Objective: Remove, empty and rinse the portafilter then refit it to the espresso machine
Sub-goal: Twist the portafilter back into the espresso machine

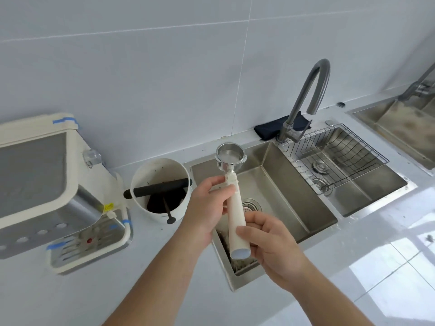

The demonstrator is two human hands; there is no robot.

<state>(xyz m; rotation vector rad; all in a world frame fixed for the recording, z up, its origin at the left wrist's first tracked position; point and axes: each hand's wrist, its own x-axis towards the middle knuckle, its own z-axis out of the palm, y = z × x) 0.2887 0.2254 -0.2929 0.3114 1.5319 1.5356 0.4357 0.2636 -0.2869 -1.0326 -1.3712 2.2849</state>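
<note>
The portafilter (235,208) has a cream handle and a steel basket (230,154) that faces up and looks bare inside. I hold it above the left edge of the sink (277,184). My left hand (207,203) pinches the handle just below the basket's neck. My right hand (266,241) wraps the lower end of the handle. The cream and steel espresso machine (42,184) stands at the far left of the counter, its drip tray (89,250) in front.
A white knock box (162,189) with a black bar and dark coffee grounds stands between machine and sink. A grey gooseneck faucet (308,100) rises behind the sink. A wire rack (334,156) sits in the right basin. A dark cloth (270,130) lies by the wall.
</note>
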